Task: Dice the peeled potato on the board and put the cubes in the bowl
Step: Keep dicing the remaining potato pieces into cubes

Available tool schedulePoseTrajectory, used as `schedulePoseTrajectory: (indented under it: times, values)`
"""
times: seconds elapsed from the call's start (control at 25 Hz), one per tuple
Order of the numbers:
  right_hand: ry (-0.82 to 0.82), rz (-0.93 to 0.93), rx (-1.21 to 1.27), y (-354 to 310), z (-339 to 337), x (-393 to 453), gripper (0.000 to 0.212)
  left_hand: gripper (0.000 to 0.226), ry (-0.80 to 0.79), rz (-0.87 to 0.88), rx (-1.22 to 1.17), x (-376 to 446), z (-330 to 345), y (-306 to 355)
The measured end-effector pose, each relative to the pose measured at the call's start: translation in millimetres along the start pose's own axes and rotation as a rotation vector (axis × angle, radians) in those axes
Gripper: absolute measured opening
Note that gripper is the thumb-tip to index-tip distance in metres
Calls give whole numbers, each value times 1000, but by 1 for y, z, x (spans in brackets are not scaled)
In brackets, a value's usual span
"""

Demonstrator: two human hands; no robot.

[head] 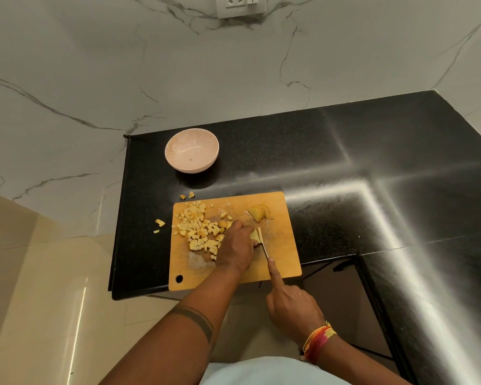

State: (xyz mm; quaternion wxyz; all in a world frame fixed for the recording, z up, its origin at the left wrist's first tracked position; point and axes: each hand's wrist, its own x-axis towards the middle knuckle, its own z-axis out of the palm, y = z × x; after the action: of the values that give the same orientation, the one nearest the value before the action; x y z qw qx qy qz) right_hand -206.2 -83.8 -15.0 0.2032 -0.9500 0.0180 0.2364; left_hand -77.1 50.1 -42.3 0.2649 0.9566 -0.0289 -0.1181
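The left hand [238, 245] lies knuckles up on the wooden board [283, 262], fingers curled down onto a pale potato piece [254, 234] and pinning it. The right hand [289, 307] grips the knife [263, 245], forefinger stretched along the spine, blade edge against that piece. Diced cubes [199, 229] lie heaped just left of the left hand; uncut slices [260, 212] lie beyond it. The pink bowl [191, 154] stands farther away on the black counter [345, 151], against marble walls.

Home kitchen: granite counter [345, 151], marble backsplash [122, 65]
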Motion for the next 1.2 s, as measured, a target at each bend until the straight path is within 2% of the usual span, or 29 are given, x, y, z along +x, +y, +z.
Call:
schedulePoseTrajectory:
  times: [0.2, 0.68, 1.0, 1.2]
  values:
    - [46, 20, 51, -4, -7, 5, 77, 39, 10, -22, -2, -2, -1, -1]
    - [22, -8, 8, -34, -23, 49, 70, 19, 26, -30, -18, -1, -5, 1]
    - [-25, -36, -40, -7, 2, 9, 79, 27, 26, -32, -14, 1, -4, -1]
    - [-32, -35, -18, -2, 0, 0, 80, 22, 49, -35, -40, 0, -5, -1]
